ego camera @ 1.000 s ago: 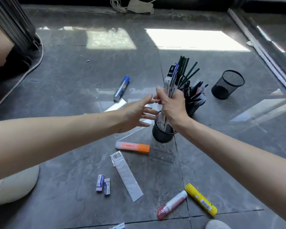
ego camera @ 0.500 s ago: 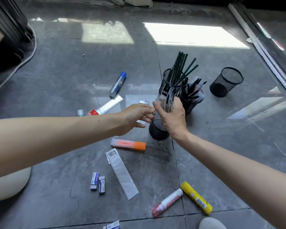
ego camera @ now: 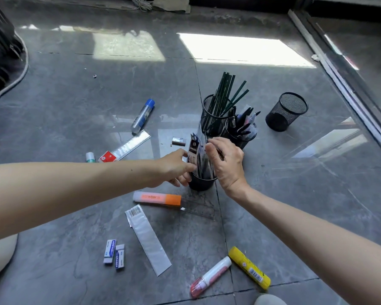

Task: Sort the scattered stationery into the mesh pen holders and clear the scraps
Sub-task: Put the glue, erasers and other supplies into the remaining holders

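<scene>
Fingers (ego camera: 209, 148) of the right hand (ego camera: 227, 166) pinch the clear plastic pen packs (ego camera: 197, 155) in the nearest black mesh pen holder (ego camera: 201, 183), with the left hand (ego camera: 176, 168) curled round its side. Both hands hide much of the holder, and the pack print is unreadable. Packs stand near upright, long axis vertical, tops up.

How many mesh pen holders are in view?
4: nearest holder with packets between left hand and right hand; pencil holder behind it; pen holder beside that; empty holder far right.

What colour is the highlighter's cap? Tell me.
Orange. The cap shows best in the head view, the only view here.
</scene>
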{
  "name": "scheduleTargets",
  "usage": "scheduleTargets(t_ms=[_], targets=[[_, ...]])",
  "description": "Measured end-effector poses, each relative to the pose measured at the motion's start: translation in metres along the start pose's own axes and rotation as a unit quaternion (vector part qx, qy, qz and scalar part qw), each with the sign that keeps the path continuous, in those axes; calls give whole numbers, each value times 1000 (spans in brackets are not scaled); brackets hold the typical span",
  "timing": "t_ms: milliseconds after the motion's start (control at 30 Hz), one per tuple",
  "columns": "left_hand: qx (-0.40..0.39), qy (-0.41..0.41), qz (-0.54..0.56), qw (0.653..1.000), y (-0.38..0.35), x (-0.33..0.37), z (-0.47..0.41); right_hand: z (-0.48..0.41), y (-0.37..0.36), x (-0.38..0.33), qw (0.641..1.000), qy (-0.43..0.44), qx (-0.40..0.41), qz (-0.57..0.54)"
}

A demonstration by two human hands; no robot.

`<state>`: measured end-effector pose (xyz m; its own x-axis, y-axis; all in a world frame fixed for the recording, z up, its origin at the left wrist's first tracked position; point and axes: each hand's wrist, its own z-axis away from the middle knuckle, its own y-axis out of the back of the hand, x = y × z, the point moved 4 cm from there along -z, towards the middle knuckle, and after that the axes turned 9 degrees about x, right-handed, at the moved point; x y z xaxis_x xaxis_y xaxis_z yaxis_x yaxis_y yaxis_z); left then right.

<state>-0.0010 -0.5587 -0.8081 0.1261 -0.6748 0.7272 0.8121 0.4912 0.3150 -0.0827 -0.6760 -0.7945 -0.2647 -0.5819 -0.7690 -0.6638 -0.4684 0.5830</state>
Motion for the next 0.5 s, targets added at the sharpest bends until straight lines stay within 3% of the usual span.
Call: scheduleTargets(t_ms=[100, 300, 500], targets=[[13, -5, 9, 1000, -7, 5, -4, -2, 8, 3, 1000, 11, 16, 11], [71, 3, 83, 994, -17, 14, -19, -23, 34, 36, 978, -128, 149, 69], [119, -7, 167, 979, -28, 23, -29, -51, 71, 72, 956, -152, 192, 162]])
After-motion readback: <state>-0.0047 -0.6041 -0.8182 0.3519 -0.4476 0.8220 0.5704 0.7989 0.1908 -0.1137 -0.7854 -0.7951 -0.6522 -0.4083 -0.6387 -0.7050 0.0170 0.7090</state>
